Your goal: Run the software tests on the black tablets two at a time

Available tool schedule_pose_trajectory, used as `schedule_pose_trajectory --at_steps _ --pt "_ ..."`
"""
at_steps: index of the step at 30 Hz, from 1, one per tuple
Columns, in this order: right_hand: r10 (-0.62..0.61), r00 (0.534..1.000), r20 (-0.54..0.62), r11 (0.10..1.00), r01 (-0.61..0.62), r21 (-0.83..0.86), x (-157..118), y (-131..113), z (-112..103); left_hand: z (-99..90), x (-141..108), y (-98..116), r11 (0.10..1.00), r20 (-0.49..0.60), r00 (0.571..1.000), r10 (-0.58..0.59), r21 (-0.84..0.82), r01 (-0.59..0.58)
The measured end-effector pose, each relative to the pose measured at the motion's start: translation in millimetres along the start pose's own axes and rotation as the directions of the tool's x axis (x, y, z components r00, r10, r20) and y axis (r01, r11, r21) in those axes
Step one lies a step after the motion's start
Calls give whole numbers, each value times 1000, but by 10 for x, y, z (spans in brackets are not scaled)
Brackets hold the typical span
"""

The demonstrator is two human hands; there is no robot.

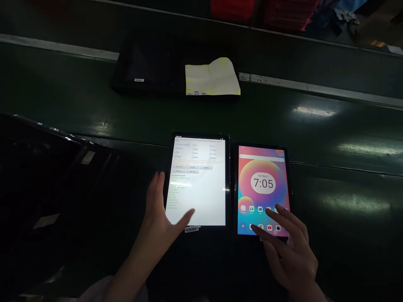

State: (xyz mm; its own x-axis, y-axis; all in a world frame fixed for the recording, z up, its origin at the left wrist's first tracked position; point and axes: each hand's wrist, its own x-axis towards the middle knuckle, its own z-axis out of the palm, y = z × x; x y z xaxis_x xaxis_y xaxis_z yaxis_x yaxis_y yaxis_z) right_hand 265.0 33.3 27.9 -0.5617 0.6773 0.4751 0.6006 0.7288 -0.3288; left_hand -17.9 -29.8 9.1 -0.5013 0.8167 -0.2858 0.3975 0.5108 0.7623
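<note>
Here, a dark green bench (343,130) spans a dim room. The left hand (160,226), thumb spread from its fingers, brackets the lit left tablet (208,197) at its near-left corner. The right hand (296,247), fingers apart, covers some near icons of the right tablet (263,193) just beside; contact cannot be told. Far off, creased paper (212,79) overlies a dark case (151,67).
</note>
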Motion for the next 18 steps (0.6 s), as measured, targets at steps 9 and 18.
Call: schedule_pose_trajectory --at_steps 9,18 --pt "-10 1000 -18 1000 10 -15 -3 25 -25 -278 64 -359 919 94 995 -32 -389 66" --pt "-55 998 17 998 55 20 47 -11 -15 -220 -28 -396 995 149 984 95 -2 -96"
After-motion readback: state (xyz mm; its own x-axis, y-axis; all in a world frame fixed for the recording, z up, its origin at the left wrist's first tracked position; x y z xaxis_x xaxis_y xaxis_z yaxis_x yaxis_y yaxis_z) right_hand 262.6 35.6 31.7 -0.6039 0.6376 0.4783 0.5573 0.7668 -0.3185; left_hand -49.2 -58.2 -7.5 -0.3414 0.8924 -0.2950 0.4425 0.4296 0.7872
